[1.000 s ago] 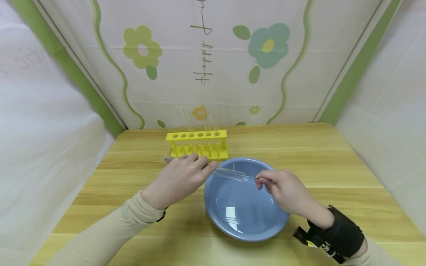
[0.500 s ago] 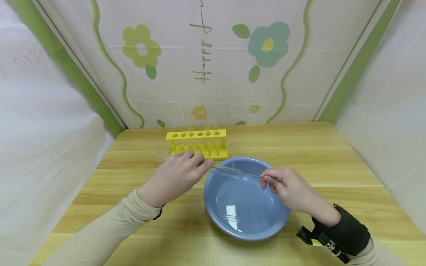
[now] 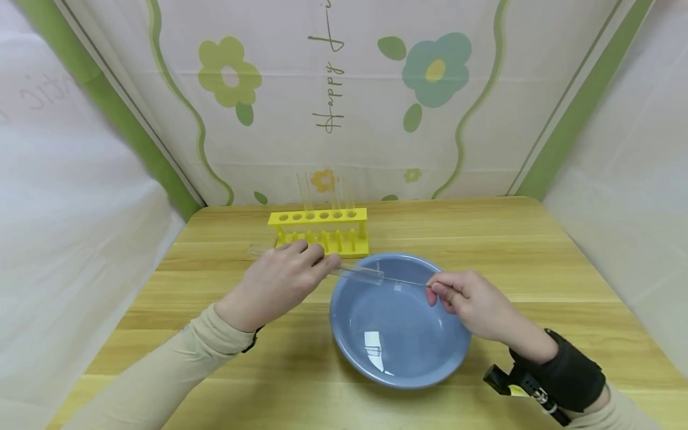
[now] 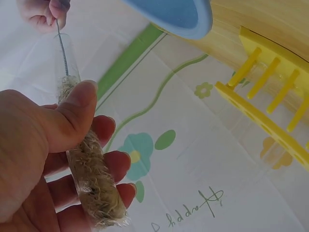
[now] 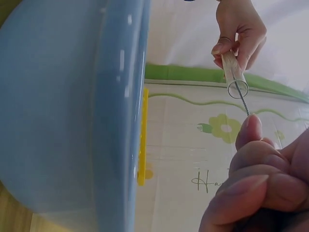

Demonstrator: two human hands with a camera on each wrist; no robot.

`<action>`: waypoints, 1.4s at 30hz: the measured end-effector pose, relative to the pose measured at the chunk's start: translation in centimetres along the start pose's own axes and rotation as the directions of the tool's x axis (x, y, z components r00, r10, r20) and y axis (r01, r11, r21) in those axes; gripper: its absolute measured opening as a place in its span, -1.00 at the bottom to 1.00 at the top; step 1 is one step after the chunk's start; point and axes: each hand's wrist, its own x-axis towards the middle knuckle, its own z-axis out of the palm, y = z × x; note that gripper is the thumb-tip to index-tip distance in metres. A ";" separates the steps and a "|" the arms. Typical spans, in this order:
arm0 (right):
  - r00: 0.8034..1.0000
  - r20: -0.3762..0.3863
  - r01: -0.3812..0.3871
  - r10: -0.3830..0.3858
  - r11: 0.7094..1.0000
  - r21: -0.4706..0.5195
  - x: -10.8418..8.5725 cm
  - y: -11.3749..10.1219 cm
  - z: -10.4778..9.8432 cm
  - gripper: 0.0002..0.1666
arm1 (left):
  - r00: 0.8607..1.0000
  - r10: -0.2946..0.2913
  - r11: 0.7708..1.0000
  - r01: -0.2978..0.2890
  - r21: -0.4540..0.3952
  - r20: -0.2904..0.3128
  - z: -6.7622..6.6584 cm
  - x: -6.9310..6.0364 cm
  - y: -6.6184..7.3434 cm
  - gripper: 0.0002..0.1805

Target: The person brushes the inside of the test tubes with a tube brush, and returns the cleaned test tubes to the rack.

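Note:
My left hand (image 3: 274, 283) grips a clear glass test tube (image 3: 368, 275), tilted, with its mouth over the far part of a blue basin (image 3: 411, 383). From that mouth runs the thin wire handle (image 3: 405, 282) of a test tube brush, which my right hand (image 3: 473, 304) pinches between thumb and fingers. In the left wrist view, the pale bristles (image 4: 99, 188) fill the lower part of the tube, with left fingers curled around the glass. The right wrist view shows the tube's round mouth (image 5: 238, 90) with the twisted wire passing through it.
Behind the left hand stands a yellow test tube rack (image 3: 317, 217) holding upright glass tubes (image 3: 305, 194). The wooden table (image 3: 484, 239) meets a printed curtain (image 3: 355, 143) at the back. White cloth walls (image 3: 102, 209) stand at both sides.
The hands have drawn apart, left hand with the tube leftward and right hand rightward. A longer stretch of brush wire shows between the tube's mouth and the right fingers.

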 end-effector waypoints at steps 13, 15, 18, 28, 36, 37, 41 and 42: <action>0.999 0.042 -0.003 0.000 0.998 0.057 -0.3 0.4 -1.0 -0.68 | 1.000 -0.003 1.000 0.003 -0.001 -0.008 -0.3 -0.4 -0.6 -0.77; 0.999 0.048 -0.005 0.001 0.998 0.066 -0.4 0.5 -1.1 -0.67 | 1.000 -0.001 1.000 0.001 -0.001 -0.012 -0.3 -0.5 -0.7 -0.78; 0.999 0.053 -0.012 0.009 0.997 0.071 -0.5 0.6 -1.3 -0.66 | 1.000 -0.001 1.000 0.001 0.000 -0.019 -0.3 -0.6 -0.8 -0.80; 0.998 0.060 -0.012 0.007 0.997 0.080 -1.1 1.2 -1.8 -0.66 | 1.000 0.000 1.000 0.000 -0.005 -0.028 -0.3 -0.9 -1.1 -0.83; 0.998 0.055 -0.010 0.006 0.996 0.085 -1.6 1.8 -2.0 -0.66 | 1.000 -0.008 1.000 0.008 -0.009 -0.004 -0.3 -1.0 -1.2 -0.82; 0.998 0.057 -0.012 0.007 0.996 0.088 -1.7 1.8 -2.1 -0.66 | 1.000 -0.009 1.000 0.009 -0.011 -0.003 -0.4 -1.0 -1.2 -0.82; 0.998 0.055 -0.010 0.005 0.996 0.090 -1.9 2.0 -2.2 -0.67 | 1.000 -0.015 1.000 0.015 -0.020 -0.001 -0.4 -1.0 -1.2 -0.81; 0.999 0.052 -0.009 0.005 0.996 0.086 -2.0 2.0 -2.2 -0.67 | 1.000 -0.016 1.000 0.016 -0.022 -0.001 -0.4 -1.0 -1.2 -0.81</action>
